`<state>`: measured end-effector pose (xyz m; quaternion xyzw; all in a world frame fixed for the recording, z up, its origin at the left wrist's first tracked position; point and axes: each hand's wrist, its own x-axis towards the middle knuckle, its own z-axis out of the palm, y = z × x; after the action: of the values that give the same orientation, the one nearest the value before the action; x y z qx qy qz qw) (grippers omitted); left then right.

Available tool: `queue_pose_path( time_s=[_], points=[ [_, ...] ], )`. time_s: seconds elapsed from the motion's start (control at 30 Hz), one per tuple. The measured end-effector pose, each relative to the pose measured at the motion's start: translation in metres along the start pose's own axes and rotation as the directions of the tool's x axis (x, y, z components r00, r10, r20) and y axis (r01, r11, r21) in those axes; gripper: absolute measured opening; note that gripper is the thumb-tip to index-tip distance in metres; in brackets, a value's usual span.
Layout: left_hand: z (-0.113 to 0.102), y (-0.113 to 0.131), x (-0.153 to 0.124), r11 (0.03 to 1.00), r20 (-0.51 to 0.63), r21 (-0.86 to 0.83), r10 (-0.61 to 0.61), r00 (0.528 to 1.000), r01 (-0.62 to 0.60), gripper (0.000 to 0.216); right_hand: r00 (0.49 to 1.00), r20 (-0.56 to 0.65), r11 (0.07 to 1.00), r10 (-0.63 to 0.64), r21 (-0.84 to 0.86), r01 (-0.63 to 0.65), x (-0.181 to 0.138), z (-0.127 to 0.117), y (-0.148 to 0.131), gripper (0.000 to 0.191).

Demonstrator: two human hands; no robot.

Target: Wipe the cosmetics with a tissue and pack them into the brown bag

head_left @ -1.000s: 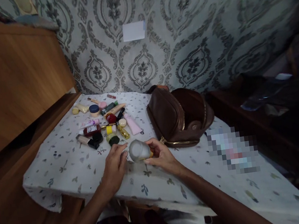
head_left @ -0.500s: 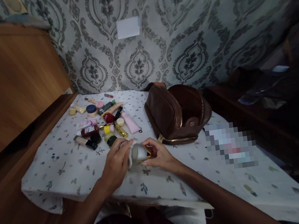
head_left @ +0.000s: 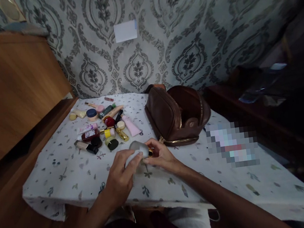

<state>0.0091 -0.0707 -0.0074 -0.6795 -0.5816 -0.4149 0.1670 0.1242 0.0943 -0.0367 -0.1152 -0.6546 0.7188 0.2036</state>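
Above the near part of the table, a greyish frosted bottle (head_left: 139,147) with a gold and dark end lies tilted between my hands. My right hand (head_left: 161,156) grips it by the gold end, fingers curled round it. A white wipe or cloth (head_left: 129,159) is pinched under the fingers of my left hand (head_left: 122,174), pressed against the bottle's wide end. Just beyond my left hand sits a jar with a dark green lid (head_left: 113,144). The brown bag (head_left: 166,116) stands open past my right hand, its zipper undone.
Several cosmetics lie at the left back, among them a pink tube (head_left: 131,125), a blue-lidded jar (head_left: 92,114) and a foundation bottle (head_left: 85,146). A blurred-out flat object (head_left: 233,144) rests to the right. A wooden cabinet (head_left: 14,68) borders the left; patterned wallpaper is behind.
The left hand's fingers have shifted over the bottle's side with the white cloth, and the bottle has turned slightly. The camera view has moved a little; the other things stay put.
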Motion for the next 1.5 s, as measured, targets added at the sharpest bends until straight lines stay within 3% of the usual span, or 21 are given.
queue_pose_path(
  time_s=[0.07,0.13,0.23,0.3,0.37,0.43,0.53,0.6,0.7,0.8,0.87,0.93,1.03,1.23,1.37,1.5],
  points=[
    [0.0,-0.003,0.005,0.999,0.038,0.011,0.037,0.999,-0.037,0.046,1.0,0.027,1.0,0.015,0.014,-0.015,0.0,0.001,0.004,0.058],
    [0.0,-0.011,0.01,0.999,0.092,-0.008,-0.032,0.995,0.033,0.044,0.998,0.056,0.999,0.027,0.021,-0.028,-0.001,0.003,0.007,0.062],
    [0.0,-0.026,0.013,0.959,0.17,-0.104,-0.242,0.955,0.262,0.041,0.994,0.096,0.998,0.047,0.031,-0.051,-0.002,0.004,0.009,0.066],
    [0.001,-0.034,0.013,0.876,0.241,-0.209,-0.384,0.891,0.434,0.038,0.995,0.09,0.999,0.041,0.027,-0.043,-0.002,0.004,0.007,0.066],
    [0.003,-0.035,0.012,0.736,0.292,-0.312,-0.527,0.798,0.601,0.036,0.999,0.039,1.0,-0.015,-0.009,0.016,-0.002,0.003,0.004,0.066],
    [0.007,-0.029,0.011,0.535,0.334,-0.428,-0.655,0.678,0.728,0.037,0.992,-0.025,0.988,-0.122,-0.102,0.119,-0.003,0.002,0.001,0.065],
    [0.016,-0.015,0.01,0.152,0.488,-0.612,-0.7,0.522,0.776,0.048,0.937,-0.055,0.894,-0.345,-0.323,0.31,-0.004,0.0,-0.001,0.058],
    [0.022,-0.007,0.011,-0.043,0.578,-0.667,-0.659,0.481,0.744,0.056,0.881,-0.008,0.783,-0.473,-0.462,0.416,-0.005,-0.002,0.0,0.054],
    [0.026,-0.004,0.013,-0.183,0.642,-0.674,-0.624,0.446,0.716,0.058,0.818,0.059,0.651,-0.572,-0.574,0.496,-0.006,-0.005,0.0,0.052],
    [0.026,-0.006,0.015,-0.305,0.706,-0.636,-0.6,0.375,0.709,0.062,0.792,0.109,0.603,-0.601,-0.588,0.538,-0.008,-0.008,-0.002,0.047],
    [0.024,-0.007,0.017,-0.378,0.725,-0.619,-0.613,0.315,0.688,0.06,0.799,0.128,0.62,-0.587,-0.563,0.546,-0.008,-0.009,-0.004,0.045],
    [0.023,-0.007,0.018,-0.418,0.725,-0.616,-0.633,0.272,0.668,0.054,0.832,0.109,0.681,-0.544,-0.522,0.514,-0.008,-0.009,-0.006,0.052],
    [0.022,-0.005,0.02,-0.426,0.713,-0.62,-0.656,0.246,0.659,0.049,0.893,0.031,0.788,-0.45,-0.457,0.413,-0.009,-0.008,-0.007,0.066],
    [0.025,-0.007,0.014,-0.401,0.671,-0.564,-0.732,0.118,0.722,0.061,0.945,-0.09,0.882,-0.314,-0.395,0.256,-0.008,-0.008,-0.011,0.052],
    [0.032,-0.011,0.013,-0.299,0.658,-0.509,-0.74,0.141,0.807,0.076,0.936,-0.204,0.934,-0.287,-0.278,0.226,-0.005,-0.009,-0.013,0.05],
    [0.041,-0.009,0.01,-0.111,0.623,-0.471,-0.744,0.241,0.875,0.091,0.89,-0.295,0.925,-0.348,-0.262,0.275,-0.006,-0.011,-0.013,0.051]
  ],
)
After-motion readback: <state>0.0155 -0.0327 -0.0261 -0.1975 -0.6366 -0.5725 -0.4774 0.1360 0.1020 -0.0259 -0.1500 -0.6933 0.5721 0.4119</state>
